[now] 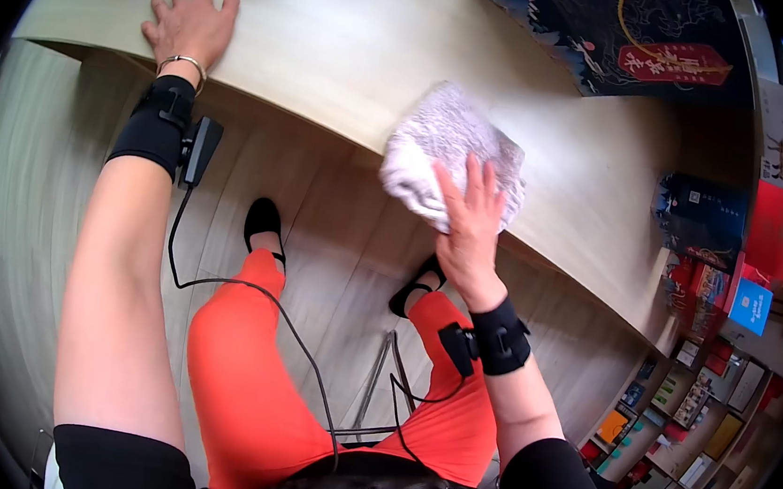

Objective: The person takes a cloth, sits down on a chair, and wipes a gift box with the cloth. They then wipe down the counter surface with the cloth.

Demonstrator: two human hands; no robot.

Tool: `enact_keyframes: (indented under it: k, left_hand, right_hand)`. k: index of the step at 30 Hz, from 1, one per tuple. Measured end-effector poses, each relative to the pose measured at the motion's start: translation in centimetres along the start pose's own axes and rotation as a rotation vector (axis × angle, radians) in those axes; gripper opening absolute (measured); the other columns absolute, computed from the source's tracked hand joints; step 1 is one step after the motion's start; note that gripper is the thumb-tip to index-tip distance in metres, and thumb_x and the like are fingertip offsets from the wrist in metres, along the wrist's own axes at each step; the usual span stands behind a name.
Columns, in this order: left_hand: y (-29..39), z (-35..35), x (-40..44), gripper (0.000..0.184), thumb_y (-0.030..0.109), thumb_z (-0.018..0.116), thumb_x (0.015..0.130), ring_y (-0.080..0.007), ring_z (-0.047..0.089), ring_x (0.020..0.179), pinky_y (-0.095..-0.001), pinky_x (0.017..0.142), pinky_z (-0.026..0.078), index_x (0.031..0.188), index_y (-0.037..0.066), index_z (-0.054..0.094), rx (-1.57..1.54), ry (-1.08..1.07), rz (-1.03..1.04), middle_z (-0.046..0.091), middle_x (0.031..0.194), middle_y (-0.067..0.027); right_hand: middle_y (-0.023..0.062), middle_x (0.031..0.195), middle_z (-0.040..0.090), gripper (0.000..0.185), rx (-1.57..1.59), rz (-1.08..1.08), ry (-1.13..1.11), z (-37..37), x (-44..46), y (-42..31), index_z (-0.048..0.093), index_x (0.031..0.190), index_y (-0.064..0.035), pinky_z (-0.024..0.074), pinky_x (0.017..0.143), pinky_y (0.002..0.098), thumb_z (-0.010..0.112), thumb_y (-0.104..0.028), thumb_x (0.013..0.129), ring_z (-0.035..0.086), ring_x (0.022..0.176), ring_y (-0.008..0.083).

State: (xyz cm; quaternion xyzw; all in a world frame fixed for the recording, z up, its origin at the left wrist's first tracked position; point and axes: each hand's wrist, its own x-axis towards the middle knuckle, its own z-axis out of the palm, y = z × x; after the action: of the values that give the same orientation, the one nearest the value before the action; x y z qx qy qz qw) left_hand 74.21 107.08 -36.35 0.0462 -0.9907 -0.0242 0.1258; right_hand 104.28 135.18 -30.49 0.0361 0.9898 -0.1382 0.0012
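Observation:
My left hand [196,23] lies on the pale wooden tabletop [317,39] near its front edge, fingers spread, with nothing held. A bracelet circles that wrist. At the table's edge, to the right, my right hand [472,219] holds a folded, fluffy light-purple cloth [444,141] against the top. Its fingers stretch over the cloth's near side, and part of the cloth bulges over the front edge. The underside of the cloth is hidden.
A dark blue patterned gift bag [637,42] with a rope handle stands at the far right. Beyond the table's right end are a blue box [749,307] and shelves [675,432] of goods. Black cables [305,354] run from both wrist straps across my lap.

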Motion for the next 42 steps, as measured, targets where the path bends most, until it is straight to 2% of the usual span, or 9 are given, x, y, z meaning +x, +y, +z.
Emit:
enact_keyframes:
  k: [6,15,19,21,25,29,36,39,42]
  left_hand:
    - [0.1,0.1,0.2,0.06,0.055,0.041,0.089,-0.037,0.024,0.137,-0.0565,0.107,0.022,0.143,0.03,0.037,0.009,-0.024,-0.005,0.03,0.151,-0.0047]
    - [-1.3,1.4,0.7,0.057,0.048,0.041,0.093,-0.0386,0.02,0.139,-0.0605,0.106,0.023,0.144,0.024,0.035,-0.001,-0.072,0.053,0.027,0.153,-0.0053]
    - [4.7,-0.3,-3.8,0.061,0.046,0.041,0.093,-0.0391,0.017,0.141,-0.0661,0.105,0.022,0.146,0.017,0.031,-0.115,-0.179,0.103,0.024,0.153,-0.0111]
    - [10.3,-2.2,-8.8,0.063,0.045,0.043,0.093,-0.0395,0.014,0.142,-0.0675,0.105,0.02,0.146,0.013,0.029,-0.209,-0.244,0.25,0.022,0.153,-0.0153]
    - [18.9,-5.3,-18.0,0.064,0.042,0.045,0.093,-0.04,0.008,0.143,-0.0678,0.106,0.013,0.146,0.01,0.027,-0.311,-0.318,0.439,0.02,0.153,-0.0137]
    - [20.7,-4.5,-19.8,0.062,0.043,0.042,0.094,-0.0363,0.009,0.143,-0.0662,0.107,0.014,0.146,0.012,0.027,-0.206,-0.176,0.422,0.022,0.153,-0.0087]
    - [21.4,-4.5,-20.1,0.063,0.042,0.042,0.094,-0.0391,0.01,0.142,-0.0617,0.11,0.015,0.147,0.011,0.026,-0.081,-0.174,0.416,0.02,0.153,-0.0092]
    - [21.4,-4.8,-20.0,0.063,0.042,0.042,0.094,-0.0413,0.01,0.142,-0.0609,0.11,0.015,0.148,0.014,0.024,-0.051,-0.184,0.44,0.019,0.153,-0.011]
    - [21.5,-4.9,-20.0,0.062,0.042,0.041,0.094,-0.0421,0.01,0.141,-0.0606,0.11,0.016,0.148,0.017,0.024,-0.057,-0.191,0.432,0.019,0.153,-0.0116]
  right_hand:
    - [0.0119,0.148,0.032,0.076,0.006,-0.027,0.062,-0.6,1.1,4.1,0.05,0.134,-0.0312,0.0199,0.109,0.0618,0.068,-0.004,0.066,0.023,0.139,0.0384]
    - [0.0101,0.15,0.028,0.065,-0.186,0.522,0.267,-2.9,-11.0,23.9,0.042,0.14,-0.0237,0.0244,0.107,0.06,0.067,-0.027,0.081,0.021,0.139,0.0358]
    - [0.0113,0.15,0.027,0.068,-0.236,0.723,0.263,-3.0,-10.1,24.7,0.04,0.142,-0.0268,0.0232,0.105,0.0628,0.067,-0.029,0.08,0.02,0.138,0.0406]
    - [0.0124,0.149,0.029,0.066,-0.224,0.506,0.326,-1.8,-7.7,24.2,0.041,0.141,-0.0293,0.0235,0.103,0.0654,0.065,-0.037,0.08,0.02,0.138,0.0415]
    - [0.0105,0.15,0.029,0.076,0.013,0.052,0.106,-3.5,-1.2,15.0,0.045,0.137,-0.0326,0.0193,0.107,0.0647,0.071,-0.016,0.068,0.02,0.139,0.0392]
    - [0.0082,0.148,0.033,0.069,0.015,0.001,0.096,-4.3,-0.1,16.9,0.048,0.134,-0.0328,0.0203,0.108,0.0639,0.067,-0.014,0.07,0.022,0.139,0.0353]
    - [0.0057,0.151,0.028,0.062,-0.188,0.895,0.346,-6.0,-12.4,37.0,0.04,0.141,-0.0297,0.0199,0.107,0.0654,0.063,-0.03,0.082,0.019,0.14,0.0357]
    - [0.0065,0.15,0.029,0.062,-0.22,1.077,0.335,-6.0,-16.2,38.1,0.042,0.14,-0.029,0.0202,0.106,0.0667,0.064,-0.033,0.082,0.02,0.139,0.0366]
    - [0.0103,0.149,0.031,0.063,-0.204,0.725,0.371,-4.8,-14.3,31.7,0.044,0.138,-0.0305,0.0177,0.107,0.0667,0.066,-0.029,0.079,0.02,0.14,0.0381]
